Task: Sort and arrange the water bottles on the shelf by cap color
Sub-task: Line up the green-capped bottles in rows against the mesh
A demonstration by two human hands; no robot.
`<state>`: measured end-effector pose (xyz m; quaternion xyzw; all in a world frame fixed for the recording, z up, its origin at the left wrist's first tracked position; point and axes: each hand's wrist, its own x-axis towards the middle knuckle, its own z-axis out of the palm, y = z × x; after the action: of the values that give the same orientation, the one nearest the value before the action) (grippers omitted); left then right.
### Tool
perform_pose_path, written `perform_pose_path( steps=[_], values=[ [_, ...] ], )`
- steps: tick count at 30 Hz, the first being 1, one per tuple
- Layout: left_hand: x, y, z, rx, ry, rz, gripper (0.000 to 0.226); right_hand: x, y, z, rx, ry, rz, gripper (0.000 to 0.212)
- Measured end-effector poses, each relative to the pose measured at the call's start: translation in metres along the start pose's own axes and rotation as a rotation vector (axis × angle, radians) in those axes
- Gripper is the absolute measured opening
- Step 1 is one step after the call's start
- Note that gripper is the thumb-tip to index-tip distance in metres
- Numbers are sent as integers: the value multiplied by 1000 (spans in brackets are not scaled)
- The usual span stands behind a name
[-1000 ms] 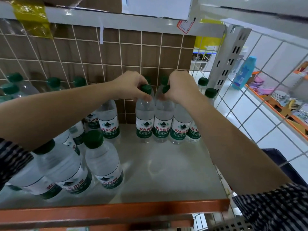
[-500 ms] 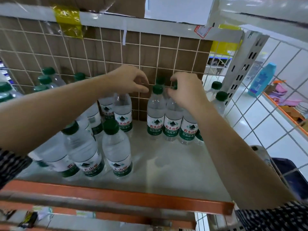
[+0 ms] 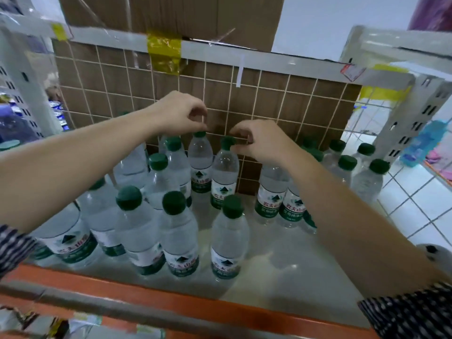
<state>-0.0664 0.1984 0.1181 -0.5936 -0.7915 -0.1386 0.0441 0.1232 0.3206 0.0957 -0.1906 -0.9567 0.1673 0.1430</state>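
Note:
Several clear water bottles with dark green caps and green-white labels stand on the grey shelf [image 3: 266, 263]. A group crowds the left and front, and another group [image 3: 347, 165] stands at the right. My left hand [image 3: 181, 113] hovers with loosely curled fingers just over the cap of a back-row bottle [image 3: 200, 157], fingertips at its top. My right hand [image 3: 261, 140] reaches from the right and pinches the cap of the neighbouring bottle [image 3: 225, 167]. My right forearm hides parts of the bottles [image 3: 271, 199] beneath it.
A brown tiled backing with a white wire grid [image 3: 269, 104] closes the shelf's rear. An orange rail [image 3: 195, 302] runs along the front edge. A cardboard box [image 3: 171, 13] sits on the level above. White uprights [image 3: 401, 123] and a wire side panel stand at the right.
Both hands let go of the caps in the right-hand group and moved left to two back-row bottles. The camera view has swung left and pulled back.

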Motion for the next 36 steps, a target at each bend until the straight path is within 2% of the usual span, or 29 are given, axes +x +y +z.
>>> perform_pose_path(
  steps=[3, 5, 9, 12, 18, 21, 24, 30, 36],
  values=[
    [21, -19, 4, 46, -139, -18, 61, 20, -5, 9, -34, -105, 42, 50],
    [34, -29, 10, 59, -212, 15, 65, 30, -6, 15, -85, -150, 68, 48],
    [51, -37, 29, 64, -280, 92, 42, 41, -5, 22, -112, -137, 103, 40],
    [59, -37, 39, 54, -263, 133, 27, 46, 1, 24, -170, -99, 138, 36],
    [71, -33, 41, -14, -302, 208, 23, 55, 14, 13, -244, -81, 182, 30],
    [76, -23, 44, -45, -305, 221, 27, 62, 19, 0, -264, -144, 235, 33],
    [80, -13, 51, -62, -274, 270, 21, 64, 25, -6, -318, -192, 293, 36],
    [85, 6, 61, -135, -241, 296, 20, 61, 34, -13, -301, -192, 345, 42],
    [93, 1, 68, -118, -220, 249, 23, 59, 42, -6, -228, -108, 353, 57]
  ],
)
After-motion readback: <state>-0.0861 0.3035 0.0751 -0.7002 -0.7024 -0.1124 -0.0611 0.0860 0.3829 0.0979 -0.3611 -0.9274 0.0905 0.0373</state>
